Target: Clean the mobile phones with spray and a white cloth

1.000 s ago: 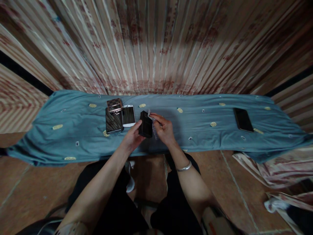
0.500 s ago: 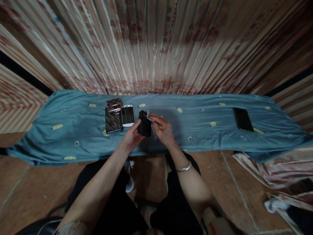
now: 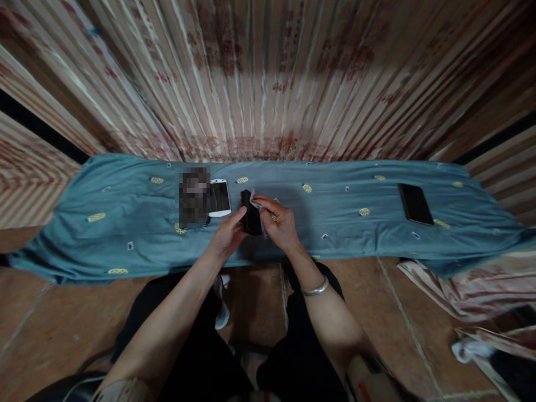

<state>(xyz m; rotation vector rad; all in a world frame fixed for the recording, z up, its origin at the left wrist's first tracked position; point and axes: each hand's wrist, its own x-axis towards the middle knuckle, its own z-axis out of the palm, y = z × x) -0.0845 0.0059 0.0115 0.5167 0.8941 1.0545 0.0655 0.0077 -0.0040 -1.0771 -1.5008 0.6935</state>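
Note:
My left hand (image 3: pixel 228 233) is closed around the lower left side of a black phone-like device (image 3: pixel 251 215), with the thumb along its edge. The device is thick and rectangular, and tilted above the cloth. My right hand (image 3: pixel 280 222) pinches a small whitish wipe (image 3: pixel 253 196) against the device's upper right edge. Part of the wipe is hidden under the fingers. Just left of my left hand lies a white phone (image 3: pixel 220 198) with a dark screen. Beside it, a pixelated patch hides most of a dark phone (image 3: pixel 206 222).
A teal cloth (image 3: pixel 335 234) with yellow pineapple prints covers the long table. Towards its right end lies a black phone (image 3: pixel 416 204). Pleated patterned curtains (image 3: pixel 268 84) hang right behind the table. Dark bars slant down at both sides.
The black device has turned in my left hand, showing a narrower face, and shifted slightly right. The wipe stays at its upper edge. The dark phone and checked case at left are now pixelated.

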